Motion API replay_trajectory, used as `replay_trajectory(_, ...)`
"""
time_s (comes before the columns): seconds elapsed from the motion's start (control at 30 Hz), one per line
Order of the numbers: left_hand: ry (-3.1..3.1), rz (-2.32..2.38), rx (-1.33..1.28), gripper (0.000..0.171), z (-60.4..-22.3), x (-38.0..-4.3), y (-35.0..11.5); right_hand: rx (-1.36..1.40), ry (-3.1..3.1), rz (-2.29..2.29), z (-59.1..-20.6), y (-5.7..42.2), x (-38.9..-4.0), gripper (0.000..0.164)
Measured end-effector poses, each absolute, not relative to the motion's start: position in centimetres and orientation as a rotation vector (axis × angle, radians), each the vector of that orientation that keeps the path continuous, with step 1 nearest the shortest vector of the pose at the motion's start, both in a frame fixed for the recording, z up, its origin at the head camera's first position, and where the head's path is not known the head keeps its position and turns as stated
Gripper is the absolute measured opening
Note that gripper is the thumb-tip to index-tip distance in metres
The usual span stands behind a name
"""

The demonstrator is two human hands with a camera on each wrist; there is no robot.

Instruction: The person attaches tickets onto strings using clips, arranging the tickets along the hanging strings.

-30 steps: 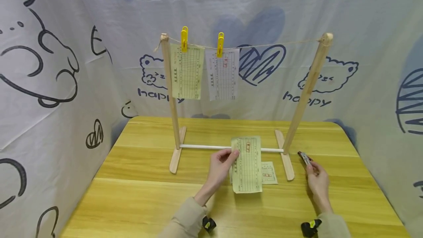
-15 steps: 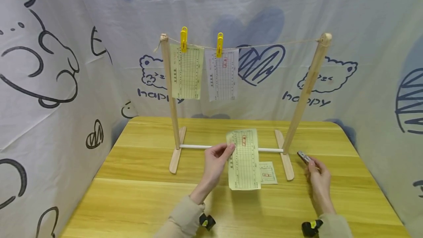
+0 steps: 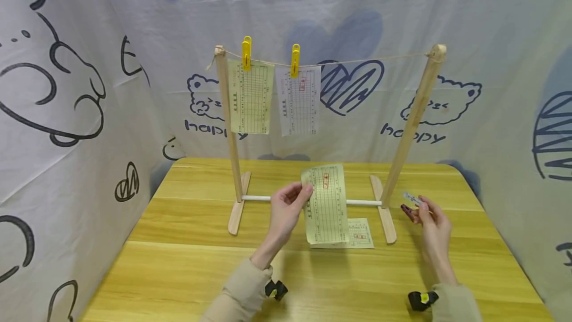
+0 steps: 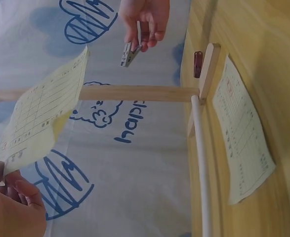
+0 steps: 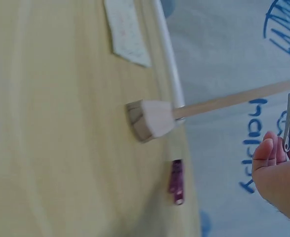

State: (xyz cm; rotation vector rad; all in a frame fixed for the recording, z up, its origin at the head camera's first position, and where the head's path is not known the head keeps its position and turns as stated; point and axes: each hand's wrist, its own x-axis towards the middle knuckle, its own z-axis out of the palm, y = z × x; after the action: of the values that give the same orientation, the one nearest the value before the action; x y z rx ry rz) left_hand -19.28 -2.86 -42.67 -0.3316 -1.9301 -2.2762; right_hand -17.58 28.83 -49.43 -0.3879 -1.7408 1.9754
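My left hand (image 3: 284, 210) pinches a pale yellow printed slip (image 3: 326, 207) by its left edge, thumb in front. The slip hangs upright above the table, with a red stamp near its top; it bends slightly in the left wrist view. In my right hand (image 3: 434, 225) a light grey clothespin (image 5: 289, 121) is pinched between thumb and fingers, raised off the table. A dark red clothespin (image 5: 176, 181) lies on the wood below that hand, outside the rack's right foot. Another printed slip (image 4: 241, 133) lies flat on the table, partly hidden behind the held one in the head view.
A wooden rack with a left post (image 3: 230, 128), a right post (image 3: 413, 125) and a white crossbar (image 3: 364, 202) stands on the table. From its string (image 3: 357, 60), yellow clothespins (image 3: 295, 61) hold a yellow slip (image 3: 250, 101) and a white slip (image 3: 298, 106).
My left hand has moved up and left with the slip, uncovering more of the slip beneath. My right hand has lifted the grey clothespin, and the dark red one now shows separately on the table.
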Motion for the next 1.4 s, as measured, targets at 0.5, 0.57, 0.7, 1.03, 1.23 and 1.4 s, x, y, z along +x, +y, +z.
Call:
replay_trajectory(0.5, -1.928, -2.141, -0.364, 0.021, -41.0, -19.9, -2.7, -0.216, -1.785, 1.864, -45.4, 27.5, -17.8, 0.025)
replay_trajectory(0.57, -1.915, -2.132, -0.396, 0.021, -40.9, -20.1, -2.8, -0.199, -1.788, 1.853, -44.8, 27.3, -18.0, 0.027)
replay_trajectory(0.7, -1.904, -2.131, -0.439, 0.021, -40.7, -20.3, -2.8, -0.151, -1.729, 1.915, -43.4, 26.8, -18.3, 0.024)
replay_trajectory(1.03, -1.973, -2.101, -0.451, 0.02, -39.5, -20.9, -3.0, 0.042, -1.721, 1.882, -40.4, 26.0, -19.1, 0.025)
replay_trajectory(1.23, -2.018, -2.078, -0.448, 0.021, -38.9, -21.3, -3.0, 0.146, -1.727, 1.841, -39.0, 25.6, -19.5, 0.031)
replay_trajectory(1.4, -2.029, -2.068, -0.458, 0.02, -38.7, -21.6, -3.0, 0.208, -1.719, 1.813, -38.0, 25.3, -20.0, 0.033)
